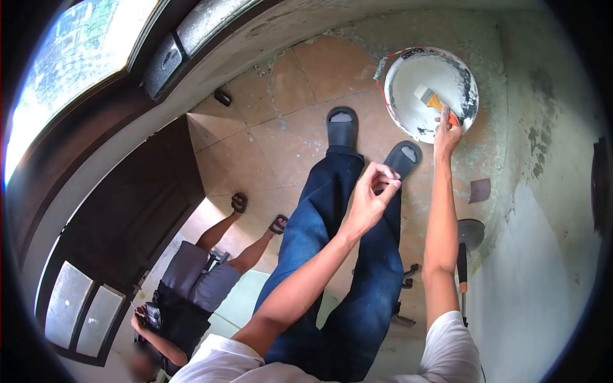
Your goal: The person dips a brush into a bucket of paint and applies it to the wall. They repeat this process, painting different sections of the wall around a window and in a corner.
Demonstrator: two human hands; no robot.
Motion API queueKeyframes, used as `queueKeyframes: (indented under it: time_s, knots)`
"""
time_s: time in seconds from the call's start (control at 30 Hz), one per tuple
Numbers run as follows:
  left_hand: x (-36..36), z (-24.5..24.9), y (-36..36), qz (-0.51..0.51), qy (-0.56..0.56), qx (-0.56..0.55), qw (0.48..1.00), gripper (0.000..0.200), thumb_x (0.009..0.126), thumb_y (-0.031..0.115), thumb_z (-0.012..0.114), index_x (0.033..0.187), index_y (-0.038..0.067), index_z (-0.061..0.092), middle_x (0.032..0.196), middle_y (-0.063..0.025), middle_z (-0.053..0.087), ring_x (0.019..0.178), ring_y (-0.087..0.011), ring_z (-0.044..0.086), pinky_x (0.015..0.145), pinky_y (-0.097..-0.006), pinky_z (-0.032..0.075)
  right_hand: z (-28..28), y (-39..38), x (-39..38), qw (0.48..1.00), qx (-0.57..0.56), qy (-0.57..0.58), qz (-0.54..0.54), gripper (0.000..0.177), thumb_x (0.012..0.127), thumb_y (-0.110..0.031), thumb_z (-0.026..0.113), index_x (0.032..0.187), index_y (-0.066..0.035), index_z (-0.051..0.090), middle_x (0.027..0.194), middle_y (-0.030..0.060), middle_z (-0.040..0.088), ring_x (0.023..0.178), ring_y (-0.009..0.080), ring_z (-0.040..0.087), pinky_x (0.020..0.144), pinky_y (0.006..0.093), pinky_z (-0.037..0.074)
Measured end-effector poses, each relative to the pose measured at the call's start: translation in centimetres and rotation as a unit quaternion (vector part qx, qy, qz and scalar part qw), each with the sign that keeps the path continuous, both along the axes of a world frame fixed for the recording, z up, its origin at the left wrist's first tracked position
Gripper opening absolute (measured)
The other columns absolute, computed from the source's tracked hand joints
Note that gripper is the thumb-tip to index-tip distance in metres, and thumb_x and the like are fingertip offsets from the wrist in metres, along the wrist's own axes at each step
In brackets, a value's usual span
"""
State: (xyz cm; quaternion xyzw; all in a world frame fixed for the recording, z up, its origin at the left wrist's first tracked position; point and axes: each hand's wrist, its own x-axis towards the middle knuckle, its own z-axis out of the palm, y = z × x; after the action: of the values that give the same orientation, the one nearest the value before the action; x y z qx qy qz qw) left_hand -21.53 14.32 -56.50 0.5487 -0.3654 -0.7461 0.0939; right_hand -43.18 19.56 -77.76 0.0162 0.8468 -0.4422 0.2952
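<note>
Over the bucket (pixel 394 119) of white paint at the upper right, my right hand (pixel 448 135) grips a paintbrush (pixel 434 102) with an orange handle. The brush's pale bristles point up and left, above the paint. White and dark smears mark the bucket's inner wall. My left hand (pixel 377 191) is in front of my legs, below and left of the bucket. Its fingers are curled, with the thumb and fingertips together and nothing visible between them.
Another person (pixel 191 281) in grey shorts stands at the lower left beside a dark door (pixel 140 198). A round-headed tool (pixel 470 234) and a brownish square piece (pixel 480 190) are near the right wall (pixel 549 236). My sandals (pixel 343 131) rest on the tiled floor (pixel 255 153).
</note>
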Motion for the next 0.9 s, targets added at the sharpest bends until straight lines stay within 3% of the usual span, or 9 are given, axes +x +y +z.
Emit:
queueKeyframes:
  time_s: [0.03, 0.07, 0.17, 0.27, 0.3, 0.43, 0.63, 0.67, 0.9]
  knots:
    - [-0.4, 0.3, -0.4, -0.008, 0.005, -0.002, 1.000, 0.021, 0.102, 0.002, 0.077, 0.112, 0.008, 0.060, 0.114, -0.0048, 0.069, 0.111, -0.0136, 0.069, 0.103, -0.0328, 0.054, -0.5, -0.4, 0.0, 0.998, 0.007, 0.050, 0.041, 0.037, 0.112, -0.034, 0.069, 0.128, -0.003, 0.081, 0.093, 0.0090, 0.077, 0.070, 0.0161, 0.069, 0.066, 0.0355, 0.054]
    - [-0.6, 0.5, -0.9, -0.015, 0.009, -0.006, 1.000, 0.016, 0.101, 0.000, 0.075, 0.107, 0.007, 0.062, 0.116, -0.0064, 0.069, 0.112, -0.0148, 0.069, 0.104, -0.0346, 0.054, -0.9, -0.6, 0.1, 0.996, -0.026, 0.069, 0.046, 0.033, 0.110, -0.029, 0.072, 0.126, -0.002, 0.081, 0.098, 0.0121, 0.078, 0.080, 0.0259, 0.075, 0.074, 0.0421, 0.057]
    - [-0.3, 0.4, -2.0, -0.009, 0.030, -0.050, 0.998, 0.014, 0.099, -0.004, 0.073, 0.103, 0.004, 0.063, 0.117, -0.0084, 0.069, 0.111, -0.0164, 0.069, 0.104, -0.0348, 0.054, -2.2, -1.0, -0.1, 0.978, -0.007, 0.162, 0.130, 0.028, 0.110, -0.026, 0.071, 0.124, -0.003, 0.081, 0.099, 0.0143, 0.076, 0.087, 0.0330, 0.075, 0.080, 0.0439, 0.056]
    - [0.1, -0.1, -2.7, 0.054, 0.012, -0.112, 0.992, 0.016, 0.095, -0.011, 0.072, 0.095, 0.002, 0.063, 0.115, -0.0130, 0.070, 0.105, -0.0189, 0.069, 0.097, -0.0364, 0.058, -0.9, -2.0, 0.1, 0.955, 0.027, 0.223, 0.191, 0.029, 0.111, -0.029, 0.070, 0.121, -0.004, 0.082, 0.103, 0.0170, 0.078, 0.091, 0.0330, 0.077, 0.082, 0.0439, 0.057]
    - [0.1, -0.1, -3.1, 0.066, 0.003, -0.127, 0.990, 0.018, 0.095, -0.013, 0.072, 0.093, 0.002, 0.062, 0.113, -0.0136, 0.071, 0.103, -0.0191, 0.070, 0.096, -0.0360, 0.058, -0.7, -2.2, 0.3, 0.957, 0.043, 0.218, 0.189, 0.028, 0.110, -0.027, 0.070, 0.117, -0.002, 0.081, 0.101, 0.0201, 0.078, 0.091, 0.0384, 0.077, 0.082, 0.0464, 0.057]
    - [-0.1, -0.4, -3.3, 0.105, -0.004, -0.142, 0.984, 0.020, 0.094, -0.013, 0.078, 0.088, 0.002, 0.065, 0.110, -0.0109, 0.071, 0.100, -0.0159, 0.070, 0.094, -0.0317, 0.058, -0.5, -2.6, 1.1, 0.962, 0.033, 0.221, 0.157, 0.022, 0.107, -0.022, 0.071, 0.111, -0.002, 0.078, 0.096, 0.0193, 0.076, 0.086, 0.0415, 0.076, 0.076, 0.0476, 0.057]
    - [-1.0, 0.1, -3.6, 0.120, -0.015, -0.118, 0.986, 0.019, 0.094, -0.014, 0.079, 0.087, 0.000, 0.068, 0.106, -0.0098, 0.071, 0.097, -0.0137, 0.068, 0.089, -0.0278, 0.058, -0.8, -3.3, 1.3, 0.964, -0.003, 0.195, 0.179, 0.020, 0.105, -0.018, 0.071, 0.115, -0.003, 0.079, 0.098, 0.0205, 0.077, 0.086, 0.0395, 0.077, 0.078, 0.0459, 0.059]
    - [-1.5, 0.2, -3.4, 0.130, -0.050, -0.113, 0.984, 0.029, 0.094, -0.012, 0.080, 0.081, 0.004, 0.060, 0.097, -0.0064, 0.070, 0.088, -0.0110, 0.062, 0.084, -0.0280, 0.050, -0.9, -3.4, 1.2, 0.961, 0.017, 0.191, 0.199, 0.021, 0.104, -0.017, 0.071, 0.118, -0.003, 0.079, 0.100, 0.0210, 0.077, 0.086, 0.0385, 0.077, 0.079, 0.0459, 0.059]
    - [-1.0, 0.0, -3.5, 0.131, -0.074, -0.099, 0.984, 0.024, 0.093, -0.009, 0.083, 0.083, 0.003, 0.064, 0.096, -0.0050, 0.071, 0.088, -0.0104, 0.062, 0.083, -0.0273, 0.051, -3.3, -4.2, 1.1, 0.958, -0.009, 0.177, 0.225, 0.022, 0.104, -0.017, 0.071, 0.120, -0.004, 0.078, 0.105, 0.0202, 0.076, 0.091, 0.0385, 0.074, 0.084, 0.0460, 0.058]
